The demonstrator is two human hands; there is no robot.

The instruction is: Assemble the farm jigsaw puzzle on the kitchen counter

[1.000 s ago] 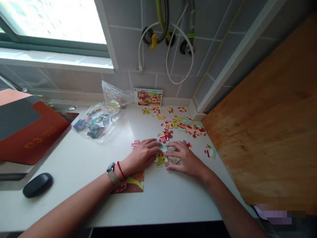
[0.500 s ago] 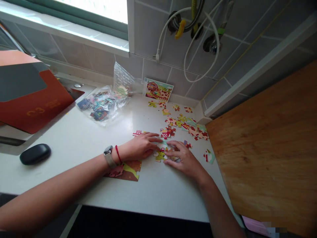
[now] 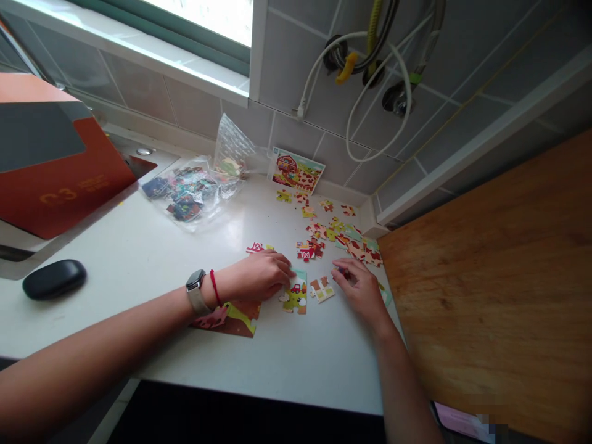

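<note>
Head view: white table (image 3: 300,364), grey tiled wall (image 3: 300,126) behind, wood panel (image 3: 490,277) right of the tractor block (image 3: 295,291). Card (image 3: 297,171), bag (image 3: 185,191) and loose pieces (image 3: 356,243) beyond the block. Left hand (image 3: 264,274) half curled at block's left edge, can't tell if gripping. Right hand (image 3: 358,287) right of block, nearly closed, pinching purple piece (image 3: 341,269). Vs earlier frame: right hand off the block, brown piece (image 3: 322,288) beside it uncovered.

White countertop (image 3: 324,357) | puzzle pieces (image 3: 296,293), some joined | clear plastic bags (image 3: 185,194) | black rounded object (image 3: 54,279)
</note>
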